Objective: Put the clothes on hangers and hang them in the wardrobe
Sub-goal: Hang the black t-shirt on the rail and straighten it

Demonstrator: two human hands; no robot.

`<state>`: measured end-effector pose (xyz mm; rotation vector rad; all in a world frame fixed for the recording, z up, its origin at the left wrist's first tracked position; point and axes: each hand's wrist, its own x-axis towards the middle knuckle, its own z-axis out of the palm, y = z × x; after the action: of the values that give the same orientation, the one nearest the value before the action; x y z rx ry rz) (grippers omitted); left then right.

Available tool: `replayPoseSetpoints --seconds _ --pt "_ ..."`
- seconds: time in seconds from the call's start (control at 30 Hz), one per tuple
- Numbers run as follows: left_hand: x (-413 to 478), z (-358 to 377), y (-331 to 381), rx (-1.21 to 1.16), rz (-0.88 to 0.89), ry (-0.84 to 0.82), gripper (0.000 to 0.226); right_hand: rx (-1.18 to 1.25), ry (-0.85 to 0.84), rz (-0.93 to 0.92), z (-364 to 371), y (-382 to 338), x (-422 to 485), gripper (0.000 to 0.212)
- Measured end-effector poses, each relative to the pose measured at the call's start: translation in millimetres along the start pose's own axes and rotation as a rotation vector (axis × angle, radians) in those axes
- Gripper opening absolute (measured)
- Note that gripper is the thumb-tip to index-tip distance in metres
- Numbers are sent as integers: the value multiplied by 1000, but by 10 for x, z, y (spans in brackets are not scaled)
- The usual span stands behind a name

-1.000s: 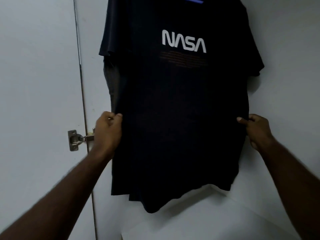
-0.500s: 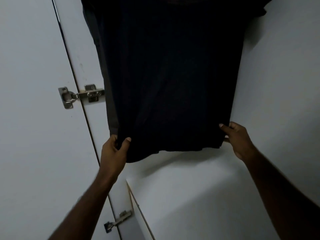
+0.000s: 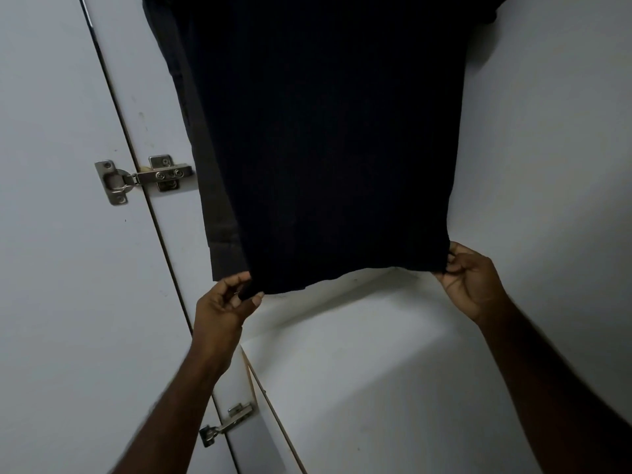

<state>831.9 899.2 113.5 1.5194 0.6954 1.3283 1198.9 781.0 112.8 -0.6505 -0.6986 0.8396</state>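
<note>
Hanging inside the white wardrobe, the dark T-shirt point(image 3: 325, 138) fills the upper middle of the view, its top cut off by the frame edge, its hem stretched between 2 hands. A second, greyer garment point(image 3: 219, 213) hangs just behind it on the left, only a narrow strip of it showing. The left hand point(image 3: 225, 306) pinches the shirt's lower left hem corner between thumb and curled fingers, the fabric tucked into the grip, palm turned toward the camera and the forearm rising from the bottom left. The right hand point(image 3: 473, 280) pinches the lower right hem corner, fingertips bunched together on the cloth, with the forearm coming in from the bottom right. Below the hem a white shelf surface point(image 3: 376, 371) spreads out, and the wardrobe's back wall point(image 3: 547, 131) stands behind the shirt on the right. To the left, the open wardrobe door point(image 3: 51, 234) is joined to the side panel by an upper metal hinge point(image 3: 143, 177), and a lower metal hinge point(image 3: 225, 424) sits just beside the left forearm.
</note>
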Motion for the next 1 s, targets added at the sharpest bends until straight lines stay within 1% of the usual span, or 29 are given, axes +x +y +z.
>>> replayPoseSetpoints --seconds 0.03,0.07,0.1,0.13,0.2,0.23,0.33,0.4,0.43,0.47,0.5,0.57,0.6,0.67,0.73,0.8,0.9,1.0 --pt "3 14 11 -4 3 11 43 -44 11 -28 42 -23 -6 53" --pt "8 21 17 -9 7 21 45 -94 12 -70 81 -34 -11 50" --pt "9 25 29 -19 8 34 45 -173 33 -112 119 -53 -30 43" --pt "10 24 39 -34 4 51 43 -253 48 -157 172 -65 -53 43" --pt "-7 22 63 -97 -2 87 34 -411 99 -236 211 -55 -91 58" --pt "-23 19 79 -138 2 105 29 -449 139 -253 204 -38 -98 60" --pt "-63 23 160 -222 32 137 15 -409 197 -295 201 -40 -141 53" --pt "-83 38 225 -277 29 103 19 -358 231 -295 179 -59 -147 53" --pt "-91 45 250 -321 14 79 20 -343 243 -286 148 -56 -144 47" --pt "-98 47 272 -373 6 47 16 -333 256 -274 134 -57 -153 41" --pt "-115 43 288 -432 2 10 14 -334 266 -270 124 -49 -164 40" --pt "-142 28 280 -548 -22 -53 41 -352 274 -270 122 -47 -185 49" --pt "-149 13 273 -598 -52 -72 53 -373 265 -267 129 -43 -202 48" --pt "-159 -5 275 -673 -121 -110 65 -427 234 -263 138 -33 -226 33" --pt "-155 -15 269 -715 -190 -140 67 -455 233 -271 125 -29 -222 21" --pt "-137 -27 229 -734 -236 -144 70 -453 294 -272 98 -32 -204 15" --pt "-88 -29 171 -757 -227 -89 68 -423 448 -255 32 -46 -176 19" --pt "-32 -69 95 -838 -237 11 54 -426 567 -240 -43 -52 -166 22"
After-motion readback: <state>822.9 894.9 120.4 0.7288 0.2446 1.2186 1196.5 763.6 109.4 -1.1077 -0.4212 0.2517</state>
